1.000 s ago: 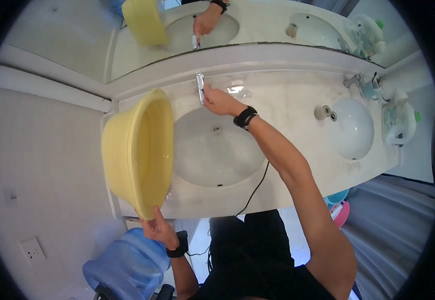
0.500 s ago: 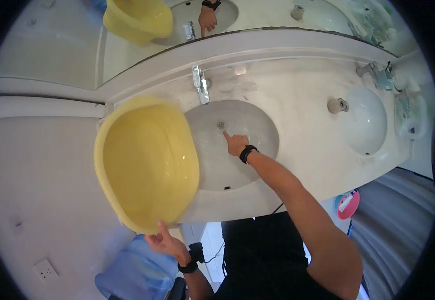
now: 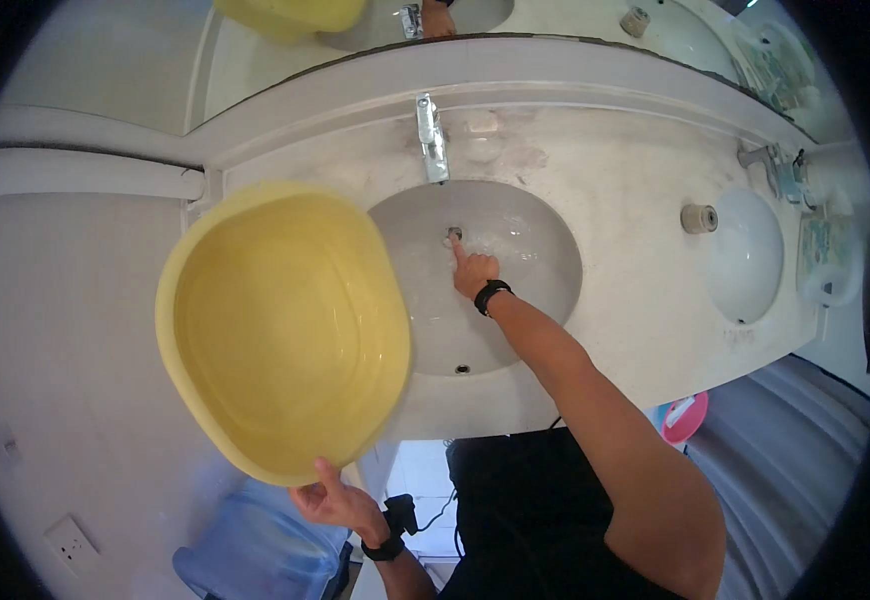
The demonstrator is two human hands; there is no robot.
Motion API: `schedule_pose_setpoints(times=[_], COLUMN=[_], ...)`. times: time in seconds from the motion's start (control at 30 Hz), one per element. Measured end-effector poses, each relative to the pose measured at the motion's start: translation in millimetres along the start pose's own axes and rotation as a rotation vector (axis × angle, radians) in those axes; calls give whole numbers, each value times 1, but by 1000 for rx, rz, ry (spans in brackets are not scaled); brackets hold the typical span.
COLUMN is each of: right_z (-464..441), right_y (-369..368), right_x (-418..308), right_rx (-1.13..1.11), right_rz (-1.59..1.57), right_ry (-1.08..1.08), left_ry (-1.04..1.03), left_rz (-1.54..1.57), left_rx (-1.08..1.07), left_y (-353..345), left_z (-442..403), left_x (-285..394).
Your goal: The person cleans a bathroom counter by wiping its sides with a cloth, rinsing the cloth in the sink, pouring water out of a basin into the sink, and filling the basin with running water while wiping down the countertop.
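My left hand (image 3: 337, 498) grips the near rim of a big yellow plastic basin (image 3: 285, 310), thumb on top and fingers beneath. The basin tilts over the left part of the counter and overlaps the edge of the sink (image 3: 545, 265). My right hand (image 3: 476, 274) is inside that sink, its index finger stretched out and the other fingers curled, holding nothing. That fingertip meets the drain (image 3: 454, 234); whether it presses down I cannot tell. A little water glistens on the sink's bottom. Above the sink's back edge stands a chrome faucet (image 3: 433, 140).
On the right of the counter (image 3: 625, 290) are a second sink (image 3: 750, 265), a tan roll-shaped object (image 3: 698, 219) and another faucet (image 3: 773, 168). A pink bucket (image 3: 686, 418) and a blue plastic container (image 3: 265, 545) sit below. A mirror (image 3: 555, 20) runs along the back.
My right index finger has moved up onto the drain. The basin has shifted slightly left and nearer, with my left hand still on its rim. The head view has shifted a little.
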State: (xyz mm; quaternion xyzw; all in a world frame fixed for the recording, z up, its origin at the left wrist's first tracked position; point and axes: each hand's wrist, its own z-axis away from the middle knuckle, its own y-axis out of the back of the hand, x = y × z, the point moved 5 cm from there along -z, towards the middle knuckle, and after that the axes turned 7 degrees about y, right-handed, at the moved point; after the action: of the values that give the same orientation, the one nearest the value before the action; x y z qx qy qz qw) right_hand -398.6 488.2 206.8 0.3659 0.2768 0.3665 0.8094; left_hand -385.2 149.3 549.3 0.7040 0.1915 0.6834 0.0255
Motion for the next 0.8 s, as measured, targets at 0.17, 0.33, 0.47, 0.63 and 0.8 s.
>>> schedule_pose_setpoints(times=[0.17,0.33,0.47,0.63,0.8], right_z=[2,9,11,25,70], right_y=[6,11,10,20,46], right_x=[0,-2,1,1,-1], right_rx=[-23,-58,2,17,40], right_rz=[0,-44,-92,-135,-406], right_ry=[9,-28,-6,0,259], left_ry=[28,49,35,100,181], left_rz=[31,-3,11,61,149], left_rx=[-19,-37,-78,-86,-125], left_y=[-2,-3,-5,-6,-5], left_z=[-2,-2,-3,-5,-9], left_x=[1,0,0,0,0])
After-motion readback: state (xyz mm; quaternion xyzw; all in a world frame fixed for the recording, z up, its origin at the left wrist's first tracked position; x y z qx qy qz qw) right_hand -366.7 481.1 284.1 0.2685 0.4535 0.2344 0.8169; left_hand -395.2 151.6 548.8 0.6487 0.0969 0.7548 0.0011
